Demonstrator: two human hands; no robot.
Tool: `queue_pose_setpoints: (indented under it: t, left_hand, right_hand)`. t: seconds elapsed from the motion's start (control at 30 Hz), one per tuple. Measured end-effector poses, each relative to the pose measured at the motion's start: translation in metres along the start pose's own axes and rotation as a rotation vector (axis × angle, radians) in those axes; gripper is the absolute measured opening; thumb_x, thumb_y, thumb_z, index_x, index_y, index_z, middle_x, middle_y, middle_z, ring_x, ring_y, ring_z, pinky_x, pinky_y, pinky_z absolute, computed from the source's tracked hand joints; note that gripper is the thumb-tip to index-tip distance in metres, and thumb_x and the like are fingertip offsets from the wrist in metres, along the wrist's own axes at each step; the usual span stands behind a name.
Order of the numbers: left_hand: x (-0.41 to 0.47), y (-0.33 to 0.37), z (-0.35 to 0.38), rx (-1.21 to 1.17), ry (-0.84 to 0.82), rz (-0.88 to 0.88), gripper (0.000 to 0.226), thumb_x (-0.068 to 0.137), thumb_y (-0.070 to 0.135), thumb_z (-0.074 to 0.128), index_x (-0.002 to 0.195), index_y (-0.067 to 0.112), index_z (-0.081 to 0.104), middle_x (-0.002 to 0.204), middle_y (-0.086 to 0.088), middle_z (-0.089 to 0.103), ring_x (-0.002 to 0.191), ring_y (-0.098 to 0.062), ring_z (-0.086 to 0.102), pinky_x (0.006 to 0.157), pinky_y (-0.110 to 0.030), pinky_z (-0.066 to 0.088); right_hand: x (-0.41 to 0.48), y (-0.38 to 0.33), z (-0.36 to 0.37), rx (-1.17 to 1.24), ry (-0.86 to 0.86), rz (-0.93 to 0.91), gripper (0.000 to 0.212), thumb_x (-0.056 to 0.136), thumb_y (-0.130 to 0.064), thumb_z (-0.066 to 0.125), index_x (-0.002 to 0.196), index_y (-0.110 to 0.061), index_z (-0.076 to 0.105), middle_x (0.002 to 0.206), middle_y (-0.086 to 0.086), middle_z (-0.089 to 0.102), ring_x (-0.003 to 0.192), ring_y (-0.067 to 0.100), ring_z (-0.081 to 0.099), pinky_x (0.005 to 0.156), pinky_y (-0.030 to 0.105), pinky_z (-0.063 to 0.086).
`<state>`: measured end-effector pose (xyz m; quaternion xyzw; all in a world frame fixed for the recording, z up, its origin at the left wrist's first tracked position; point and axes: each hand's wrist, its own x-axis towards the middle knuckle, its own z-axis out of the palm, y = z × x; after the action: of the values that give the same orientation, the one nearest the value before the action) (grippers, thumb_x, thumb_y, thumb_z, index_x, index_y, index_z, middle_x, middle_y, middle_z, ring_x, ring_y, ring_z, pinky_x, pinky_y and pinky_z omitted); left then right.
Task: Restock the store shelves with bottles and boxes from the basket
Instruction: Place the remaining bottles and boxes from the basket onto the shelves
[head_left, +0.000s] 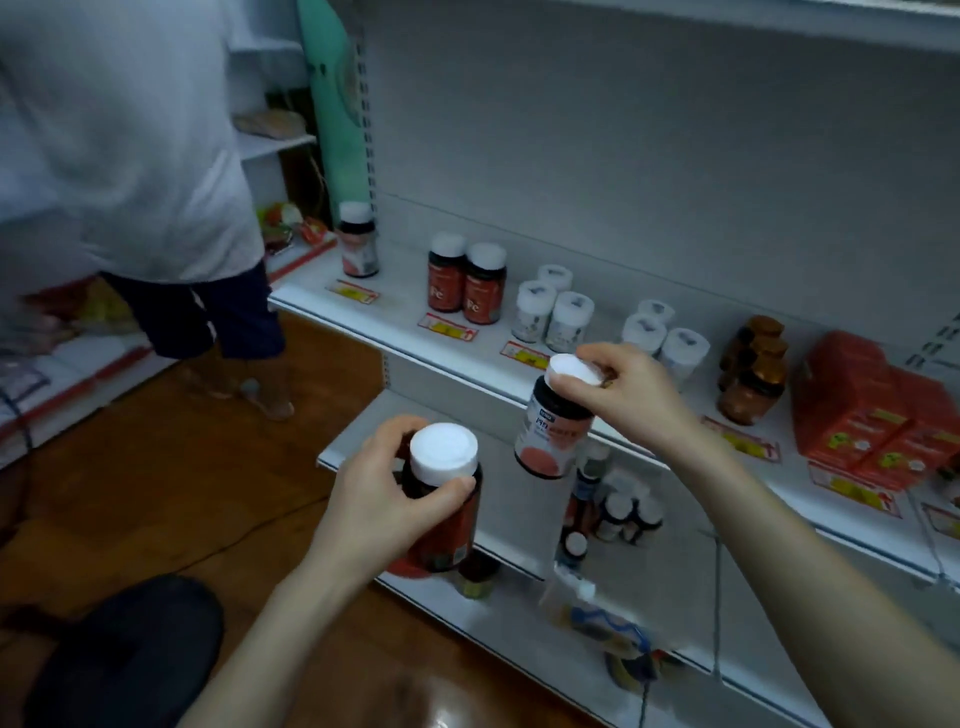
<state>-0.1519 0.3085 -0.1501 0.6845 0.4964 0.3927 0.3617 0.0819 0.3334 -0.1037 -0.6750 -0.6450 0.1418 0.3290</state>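
My left hand (379, 488) grips a dark bottle with a red label and white cap (441, 499) by its neck, low in front of the lower shelf. My right hand (628, 389) pinches the white cap of a second bottle (553, 431) with a white and salmon label, which hangs tilted just before the middle shelf's front edge (467, 364). A matching salmon-label bottle (357, 241) stands at that shelf's far left. No basket is in view.
On the middle shelf stand two red Fe bottles (467, 283), white jars (553, 312), amber bottles (753, 369) and red boxes (872, 410). Small bottles (623, 514) sit on the lower shelf. A person in a white shirt (119, 140) stands at left. A dark rounded object (130, 654) lies on the floor.
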Motion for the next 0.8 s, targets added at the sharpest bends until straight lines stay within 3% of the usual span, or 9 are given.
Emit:
queue_pose_setpoints:
  t: [0.13, 0.23, 0.43, 0.5, 0.57, 0.63, 0.7, 0.73, 0.8]
  left_hand:
    - [-0.001, -0.015, -0.03, 0.026, 0.132, -0.037, 0.047, 0.069, 0.025, 0.08, 0.103, 0.035, 0.049, 0.099, 0.025, 0.051, 0.098, -0.008, 0.051, 0.078, -0.022, 0.048]
    - [0.006, -0.03, -0.054, 0.043, 0.223, -0.063, 0.048, 0.068, 0.026, 0.08, 0.101, 0.037, 0.047, 0.098, 0.026, 0.05, 0.096, -0.006, 0.051, 0.079, -0.025, 0.048]
    - [0.047, -0.063, -0.109, 0.076, 0.304, -0.088, 0.049, 0.069, 0.027, 0.079, 0.106, 0.033, 0.047, 0.098, 0.022, 0.048, 0.097, -0.004, 0.045, 0.068, -0.007, 0.037]
    - [0.067, -0.075, -0.129, 0.068, 0.302, -0.09, 0.049, 0.07, 0.028, 0.078, 0.105, 0.035, 0.045, 0.097, 0.024, 0.047, 0.097, -0.004, 0.045, 0.069, -0.009, 0.039]
    - [0.089, -0.086, -0.15, 0.073, 0.303, -0.088, 0.05, 0.069, 0.03, 0.078, 0.106, 0.035, 0.045, 0.1, 0.019, 0.048, 0.099, -0.007, 0.045, 0.074, -0.016, 0.043]
    - [0.11, -0.094, -0.167, 0.079, 0.276, -0.106, 0.052, 0.069, 0.03, 0.078, 0.109, 0.033, 0.045, 0.106, 0.013, 0.048, 0.102, -0.008, 0.044, 0.078, -0.022, 0.045]
    - [0.131, -0.099, -0.18, 0.08, 0.237, -0.097, 0.052, 0.07, 0.03, 0.077, 0.109, 0.033, 0.044, 0.108, 0.012, 0.046, 0.101, -0.008, 0.043, 0.077, -0.021, 0.044]
    - [0.141, -0.102, -0.186, 0.08, 0.221, -0.088, 0.052, 0.07, 0.03, 0.077, 0.109, 0.033, 0.044, 0.107, 0.012, 0.046, 0.101, -0.008, 0.043, 0.076, -0.02, 0.043]
    - [0.159, -0.107, -0.193, 0.073, 0.183, -0.07, 0.051, 0.07, 0.029, 0.077, 0.109, 0.032, 0.044, 0.107, 0.012, 0.046, 0.101, -0.008, 0.043, 0.075, -0.018, 0.041]
  right_hand:
    - [0.029, -0.032, 0.023, 0.032, 0.006, -0.032, 0.038, 0.077, -0.033, 0.07, 0.09, 0.002, 0.064, 0.092, 0.024, 0.062, 0.087, 0.034, 0.057, 0.075, 0.044, 0.046]
    - [0.053, -0.058, 0.043, 0.049, -0.047, -0.079, 0.043, 0.077, -0.037, 0.069, 0.092, 0.002, 0.064, 0.096, 0.023, 0.063, 0.089, 0.033, 0.058, 0.077, 0.044, 0.047]
    - [0.111, -0.106, 0.094, 0.068, -0.092, -0.109, 0.051, 0.078, -0.039, 0.068, 0.1, 0.006, 0.061, 0.107, 0.024, 0.062, 0.099, 0.035, 0.056, 0.083, 0.048, 0.046]
    - [0.134, -0.118, 0.113, 0.08, -0.122, -0.061, 0.05, 0.079, -0.042, 0.067, 0.106, 0.0, 0.061, 0.104, 0.015, 0.062, 0.093, 0.028, 0.057, 0.069, 0.038, 0.049]
    - [0.158, -0.129, 0.129, 0.087, -0.129, -0.016, 0.045, 0.078, -0.044, 0.065, 0.102, -0.006, 0.061, 0.093, 0.006, 0.056, 0.08, 0.019, 0.051, 0.053, 0.023, 0.037]
    - [0.179, -0.139, 0.14, 0.066, -0.099, 0.03, 0.034, 0.078, -0.041, 0.065, 0.076, -0.009, 0.053, 0.075, 0.003, 0.047, 0.064, 0.016, 0.043, 0.047, 0.024, 0.027]
    - [0.198, -0.148, 0.146, 0.051, -0.059, 0.083, 0.041, 0.079, -0.037, 0.064, 0.06, -0.013, 0.037, 0.062, 0.001, 0.035, 0.056, 0.016, 0.033, 0.046, 0.028, 0.021]
    - [0.208, -0.15, 0.148, 0.043, -0.046, 0.106, 0.042, 0.079, -0.037, 0.064, 0.059, -0.013, 0.036, 0.06, 0.002, 0.033, 0.056, 0.018, 0.033, 0.047, 0.03, 0.021]
    - [0.226, -0.153, 0.154, 0.029, -0.039, 0.147, 0.035, 0.079, -0.036, 0.063, 0.067, -0.006, 0.05, 0.063, 0.012, 0.044, 0.063, 0.027, 0.046, 0.05, 0.033, 0.031]
